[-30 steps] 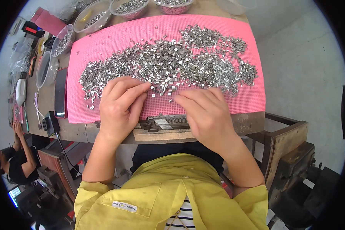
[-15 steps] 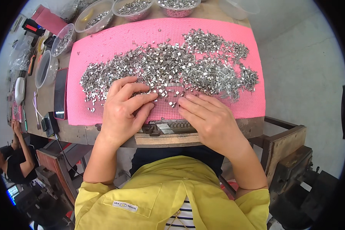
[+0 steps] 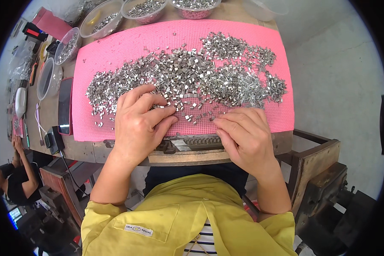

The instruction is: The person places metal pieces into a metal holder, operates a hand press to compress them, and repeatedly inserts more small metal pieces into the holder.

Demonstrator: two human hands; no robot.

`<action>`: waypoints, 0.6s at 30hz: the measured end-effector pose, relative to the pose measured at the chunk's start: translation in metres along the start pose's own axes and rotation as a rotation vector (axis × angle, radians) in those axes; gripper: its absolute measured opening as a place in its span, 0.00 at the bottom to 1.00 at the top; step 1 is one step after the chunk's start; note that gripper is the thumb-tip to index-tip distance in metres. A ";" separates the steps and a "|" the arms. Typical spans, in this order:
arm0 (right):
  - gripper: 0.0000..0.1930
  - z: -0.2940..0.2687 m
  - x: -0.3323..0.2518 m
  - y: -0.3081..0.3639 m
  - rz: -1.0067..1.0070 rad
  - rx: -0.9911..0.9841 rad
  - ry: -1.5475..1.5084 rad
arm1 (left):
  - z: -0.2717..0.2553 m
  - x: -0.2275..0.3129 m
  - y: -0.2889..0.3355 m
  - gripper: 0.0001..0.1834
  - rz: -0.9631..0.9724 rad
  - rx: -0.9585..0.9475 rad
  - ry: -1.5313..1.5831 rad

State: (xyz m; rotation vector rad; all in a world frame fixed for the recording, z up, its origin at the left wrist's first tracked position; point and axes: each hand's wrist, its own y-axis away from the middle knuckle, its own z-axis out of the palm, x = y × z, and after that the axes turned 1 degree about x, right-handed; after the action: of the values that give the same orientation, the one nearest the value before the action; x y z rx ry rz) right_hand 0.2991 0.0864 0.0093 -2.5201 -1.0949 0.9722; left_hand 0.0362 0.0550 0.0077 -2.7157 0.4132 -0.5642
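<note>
Small silvery metal pieces (image 3: 181, 70) lie in a long heap across a pink textured mat (image 3: 128, 40). My left hand (image 3: 141, 119) rests at the heap's near edge, its fingers spread and thumb apart, touching loose pieces. To its right, my right hand (image 3: 247, 134) hovers low over the mat with fingers bent. A small dark metal piece (image 3: 212, 118) lies at its index fingertip, and the thumb stays apart below. Between the hands sit several loose metal blocks (image 3: 188, 117). Thin pin-like pieces (image 3: 252, 91) gather at the heap's right.
Clear plastic bowls of metal pieces (image 3: 145, 9) line the far edge. A phone (image 3: 65, 104) lies left of the mat. Along the table's front edge runs a dark metal rail (image 3: 196, 141). Another person's arm (image 3: 27, 164) shows at far left.
My right hand has shifted right and its outstretched fingers have bent, with a small piece now at the index fingertip. My left hand has barely moved.
</note>
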 end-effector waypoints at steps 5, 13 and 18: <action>0.11 0.005 0.000 -0.002 0.031 0.016 0.014 | 0.001 -0.001 0.005 0.11 0.011 0.031 -0.011; 0.11 0.013 -0.003 -0.019 0.039 0.028 0.058 | 0.001 0.003 0.007 0.11 -0.059 0.086 -0.089; 0.08 0.024 0.000 -0.035 0.033 0.051 0.030 | 0.003 0.003 0.009 0.11 -0.076 0.094 -0.071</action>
State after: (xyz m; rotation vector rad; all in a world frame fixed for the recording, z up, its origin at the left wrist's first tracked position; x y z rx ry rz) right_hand 0.2638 0.1093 0.0060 -2.5106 -1.0103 0.9557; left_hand 0.0382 0.0463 0.0025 -2.6614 0.2595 -0.4924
